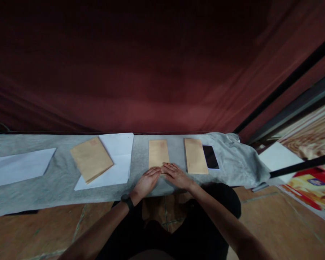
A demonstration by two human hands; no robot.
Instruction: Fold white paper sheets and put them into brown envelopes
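Observation:
A brown envelope (158, 153) lies upright on the grey cloth (56, 191) in front of me. My left hand (147, 180) and my right hand (176, 175) lie flat side by side on its near end, fingers stretched out and pressing down. A black watch sits on my left wrist. A second brown envelope (195, 156) lies just to the right, apart from my hands. To the left, a stack of brown envelopes (91, 159) rests tilted on white paper sheets (116, 159).
A black phone (210, 157) lies beside the right envelope. Another white sheet (18, 167) lies at the far left. A dark red curtain hangs behind the table. A black bar (303, 165) and a white sheet (278, 157) are at right.

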